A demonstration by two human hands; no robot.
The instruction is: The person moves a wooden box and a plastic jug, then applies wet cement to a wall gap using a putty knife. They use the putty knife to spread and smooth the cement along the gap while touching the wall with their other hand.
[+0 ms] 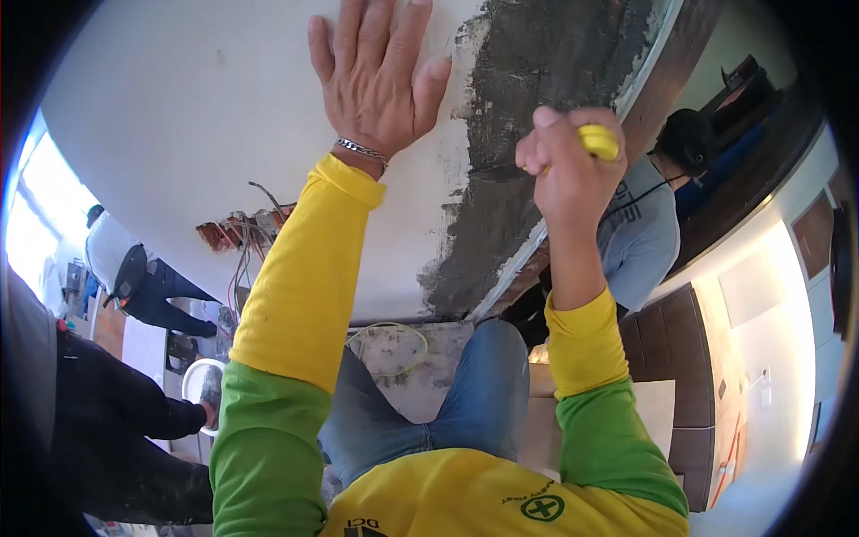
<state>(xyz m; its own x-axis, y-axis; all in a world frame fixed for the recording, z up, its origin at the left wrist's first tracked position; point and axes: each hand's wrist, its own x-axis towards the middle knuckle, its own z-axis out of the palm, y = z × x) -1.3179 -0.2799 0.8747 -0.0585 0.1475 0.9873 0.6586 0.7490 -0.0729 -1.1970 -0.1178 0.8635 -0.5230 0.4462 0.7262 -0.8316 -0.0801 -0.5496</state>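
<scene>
My left hand (376, 94) lies flat with fingers spread against the white wall (179, 107), a chain bracelet at its wrist. Beside it runs a broad strip of rough dark grey plaster (528, 72), ragged along its white edge. In front of that strip, my right hand (570, 166) is closed around a yellow-handled tool (599, 141). The handle's rounded end sticks out on the right. What seems to be a thin dark shaft points left toward the plaster; its working end is too faint to identify.
Loose wires (243, 259) hang from a broken-out hole (224, 234) in the wall. A person in a grey shirt (640, 228) is close on my right. At left, another person's hand is at a white bucket (201, 394). A yellowish cable loop (420, 345) lies low ahead.
</scene>
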